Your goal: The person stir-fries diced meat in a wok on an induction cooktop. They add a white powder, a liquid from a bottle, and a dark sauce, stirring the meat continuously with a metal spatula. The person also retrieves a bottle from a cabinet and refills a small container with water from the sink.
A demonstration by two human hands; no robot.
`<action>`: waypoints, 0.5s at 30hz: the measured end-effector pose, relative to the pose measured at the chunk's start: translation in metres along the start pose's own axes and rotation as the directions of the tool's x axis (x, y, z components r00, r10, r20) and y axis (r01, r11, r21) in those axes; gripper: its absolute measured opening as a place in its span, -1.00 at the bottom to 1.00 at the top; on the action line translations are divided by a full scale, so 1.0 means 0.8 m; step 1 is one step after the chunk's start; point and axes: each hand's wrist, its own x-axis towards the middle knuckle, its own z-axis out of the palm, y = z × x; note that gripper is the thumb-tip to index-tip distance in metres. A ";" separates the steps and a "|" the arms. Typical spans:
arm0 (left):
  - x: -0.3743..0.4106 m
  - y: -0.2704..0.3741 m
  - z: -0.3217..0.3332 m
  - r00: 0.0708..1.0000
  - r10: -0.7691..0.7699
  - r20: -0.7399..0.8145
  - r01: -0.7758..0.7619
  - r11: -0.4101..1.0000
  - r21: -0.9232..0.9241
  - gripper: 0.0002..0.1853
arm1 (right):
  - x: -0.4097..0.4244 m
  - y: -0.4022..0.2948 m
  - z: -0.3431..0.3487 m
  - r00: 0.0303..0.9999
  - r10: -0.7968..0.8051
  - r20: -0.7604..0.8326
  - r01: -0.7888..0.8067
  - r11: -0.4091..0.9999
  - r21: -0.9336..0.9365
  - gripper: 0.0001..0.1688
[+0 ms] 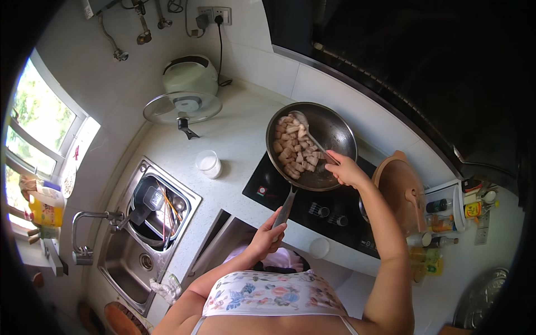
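Observation:
My left hand (268,235) grips the long handle of a dark frying pan (331,123), which sits over a black glass cooktop (289,201). Cubed pieces of pale, browned meat (295,150) cover the left half of the pan. In my right hand (346,168) is the handle of a metal spatula or ladle (316,141). Its head lies among the meat near the pan's upper left wall, slightly blurred, so its exact shape is hard to tell.
A lidded clay-coloured pot (398,188) stands right of the pan, close to my right forearm. Left are a small container of white contents (208,164), a glass lid (167,106), a rice cooker (190,75) and a double sink (125,259). A range hood (398,83) overhangs the wall.

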 end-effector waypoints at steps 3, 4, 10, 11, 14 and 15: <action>-0.001 0.003 0.005 1.000 -0.002 -0.023 0.002 1.000 -0.001 -0.32 | 0.005 0.050 -0.008 0.818 -0.575 -0.009 0.475 0.685 -0.552 -0.26; -0.002 0.004 0.004 0.999 -0.003 -0.039 0.003 1.000 -0.009 -0.32 | -0.034 0.004 -0.007 0.951 -0.309 -0.006 0.246 0.765 -0.595 -0.30; -0.002 0.004 0.005 0.999 -0.021 -0.042 0.021 1.000 -0.014 -0.32 | -0.155 0.001 -0.027 0.930 -0.358 -0.087 0.166 0.617 -0.769 -0.40; -0.002 0.003 0.004 0.999 -0.026 -0.042 0.025 1.000 -0.013 -0.32 | -0.173 0.008 -0.026 0.916 -0.385 -0.116 0.162 0.618 -0.770 -0.41; -0.002 0.002 0.003 0.999 -0.032 -0.042 0.032 0.999 -0.011 -0.32 | -0.226 0.017 -0.018 0.935 -0.315 -0.161 0.136 0.742 -0.656 -0.44; -0.002 0.003 0.003 0.998 -0.034 -0.043 0.033 0.999 -0.010 -0.32 | -0.236 0.017 -0.012 0.951 -0.269 -0.150 0.119 0.771 -0.626 -0.44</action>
